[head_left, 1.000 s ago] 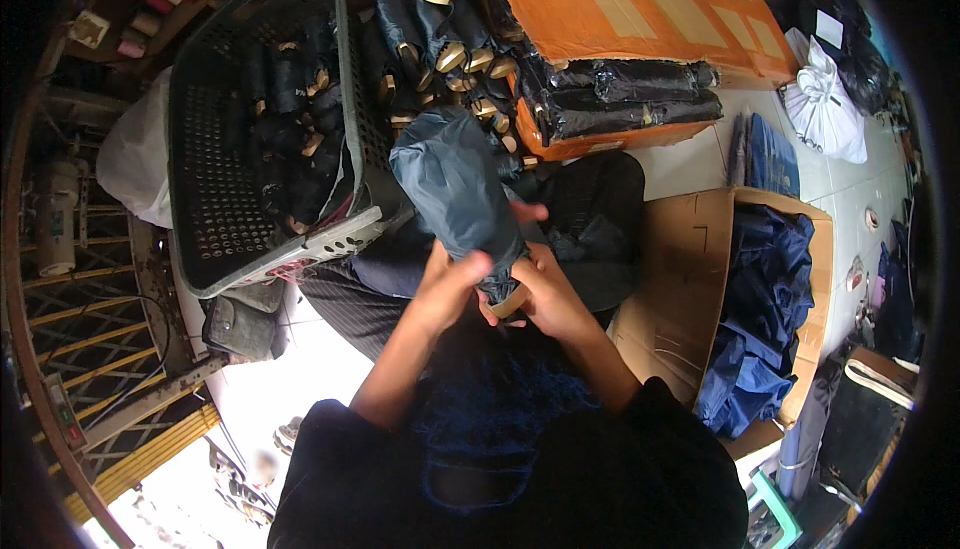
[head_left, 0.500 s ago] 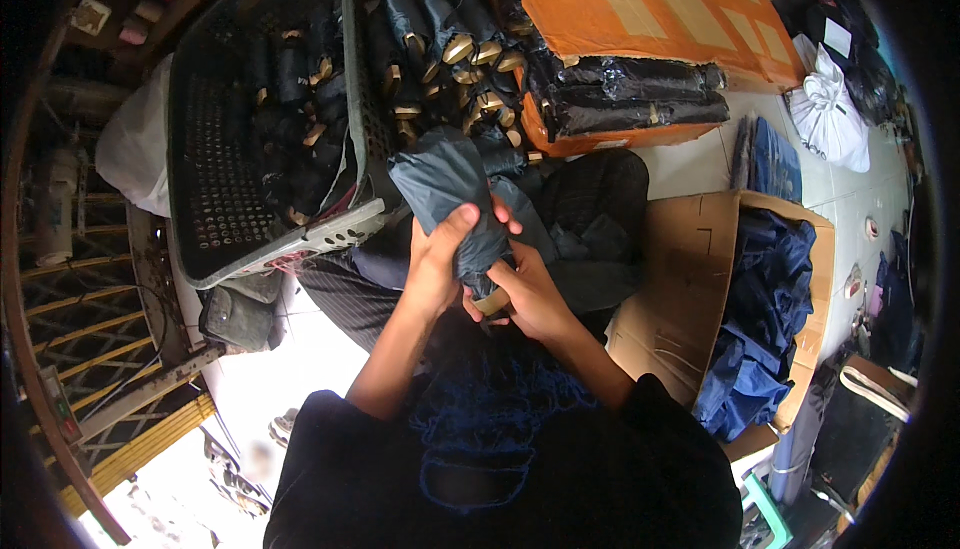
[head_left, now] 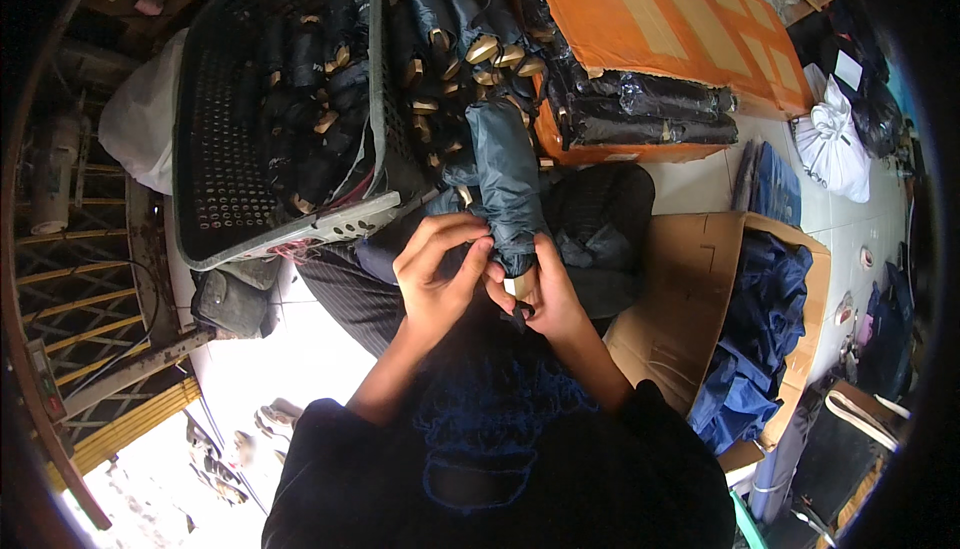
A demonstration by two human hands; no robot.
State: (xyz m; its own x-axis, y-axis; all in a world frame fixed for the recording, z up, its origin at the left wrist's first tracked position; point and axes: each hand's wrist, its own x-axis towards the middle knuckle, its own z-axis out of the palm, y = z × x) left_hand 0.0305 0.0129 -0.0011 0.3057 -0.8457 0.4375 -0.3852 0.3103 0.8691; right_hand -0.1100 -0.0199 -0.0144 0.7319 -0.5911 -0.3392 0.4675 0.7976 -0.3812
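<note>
A folded compact umbrella [head_left: 503, 164] with dark grey-blue cloth points away from me over my lap. Its short pale handle [head_left: 520, 287] is at the near end, with a small black strap hanging from it. My right hand [head_left: 548, 294] is closed around that handle. My left hand [head_left: 440, 267] pinches at the left side of the umbrella's lower cloth edge, thumb against fingers. What exactly lies between those fingertips is too small to make out. Beyond the umbrella's tip, several similar dark umbrellas [head_left: 480, 49] with gold-toned handle ends lie in a pile.
A dark plastic basket [head_left: 385, 211] holding more umbrellas stands at the left. Behind, an orange-brown carton [head_left: 690, 24] sits over black plastic-wrapped packs [head_left: 650, 129]. An open cardboard box [head_left: 670, 299] with navy cloth [head_left: 755, 329] is at my right. A white tied bag [head_left: 835, 139] lies farther right.
The umbrella has turned more upright in view, its tip swinging right. My left hand has slid off the cloth's middle to the lower edge near the handle. My right hand still grips the handle.
</note>
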